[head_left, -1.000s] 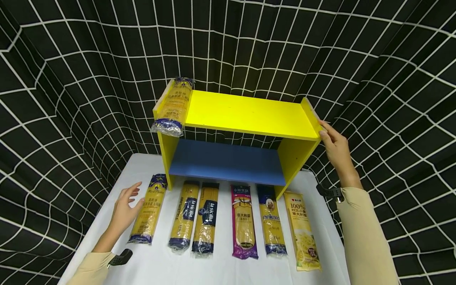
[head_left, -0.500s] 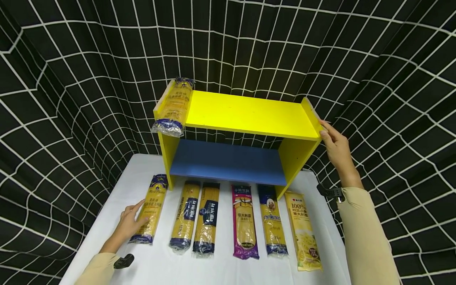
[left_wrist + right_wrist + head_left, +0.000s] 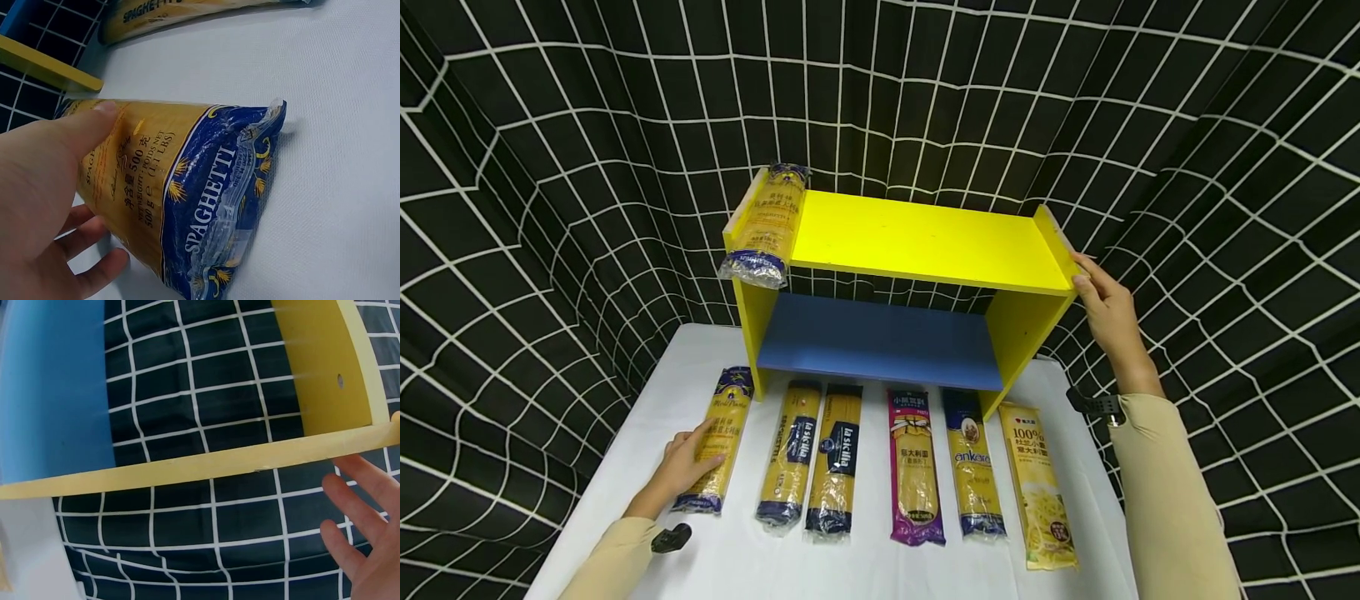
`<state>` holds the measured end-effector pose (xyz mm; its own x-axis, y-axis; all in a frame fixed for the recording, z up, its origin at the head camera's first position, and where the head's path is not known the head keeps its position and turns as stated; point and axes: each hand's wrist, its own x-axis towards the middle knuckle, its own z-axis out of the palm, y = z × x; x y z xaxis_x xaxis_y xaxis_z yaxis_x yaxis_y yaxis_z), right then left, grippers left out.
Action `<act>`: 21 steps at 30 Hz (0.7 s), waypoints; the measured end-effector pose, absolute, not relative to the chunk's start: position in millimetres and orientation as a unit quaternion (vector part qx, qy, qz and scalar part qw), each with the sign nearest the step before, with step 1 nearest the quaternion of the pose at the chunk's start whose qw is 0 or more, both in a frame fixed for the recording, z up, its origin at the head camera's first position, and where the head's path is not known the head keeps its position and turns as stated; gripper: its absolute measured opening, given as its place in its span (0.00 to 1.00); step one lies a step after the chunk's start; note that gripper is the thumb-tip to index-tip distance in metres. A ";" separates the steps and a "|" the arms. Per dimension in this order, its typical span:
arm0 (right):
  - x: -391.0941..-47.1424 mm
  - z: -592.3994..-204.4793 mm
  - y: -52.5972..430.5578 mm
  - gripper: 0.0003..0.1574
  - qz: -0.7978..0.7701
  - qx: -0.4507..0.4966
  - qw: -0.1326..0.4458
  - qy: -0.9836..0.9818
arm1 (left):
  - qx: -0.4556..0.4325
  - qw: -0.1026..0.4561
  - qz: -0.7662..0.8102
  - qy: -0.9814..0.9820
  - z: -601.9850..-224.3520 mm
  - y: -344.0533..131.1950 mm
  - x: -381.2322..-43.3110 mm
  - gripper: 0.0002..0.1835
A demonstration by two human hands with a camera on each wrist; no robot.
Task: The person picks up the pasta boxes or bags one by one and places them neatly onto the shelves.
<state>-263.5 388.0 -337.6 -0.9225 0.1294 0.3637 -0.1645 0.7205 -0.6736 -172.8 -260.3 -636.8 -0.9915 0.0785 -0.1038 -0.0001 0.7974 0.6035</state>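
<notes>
My left hand (image 3: 681, 462) is on a bag of spaghetti (image 3: 727, 425) lying at the table's left. In the left wrist view, the thumb (image 3: 94, 122) presses on top of the bag's printed face, and the other fingers curl along its far side. The bag's blue end (image 3: 215, 200) points away from the hand. My right hand (image 3: 1105, 304) holds the right side panel of a yellow and blue shelf (image 3: 925, 242). Its thumb is at the panel's front edge, with fingers on the outer face. Another spaghetti bag (image 3: 767, 221) rests on the upper yellow board's left end.
Two La Sicilia pasta packs (image 3: 787, 454) (image 3: 833, 458), a purple pack (image 3: 915, 467), an Ankara pack (image 3: 973, 467) and a yellow pack (image 3: 1039, 487) lie in a row on the white table (image 3: 880, 567). A black gridded curtain (image 3: 910, 92) surrounds the table.
My left hand has moved right from beside the left spaghetti bag onto it, and its thumb and fingers have closed about the bag. The right hand stays on the shelf panel.
</notes>
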 end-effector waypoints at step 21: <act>-251.8 -322.6 372.5 0.30 0.380 0.013 0.193 -0.905 | 0.031 0.091 0.288 0.953 -623.7 -257.1 -191.9 0.46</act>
<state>-251.8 372.5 -322.6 -0.9249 0.1237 0.3596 -0.1701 0.7112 -0.6822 -191.9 -257.1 -623.7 -0.9814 0.1122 -0.1556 0.0071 0.8317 0.5552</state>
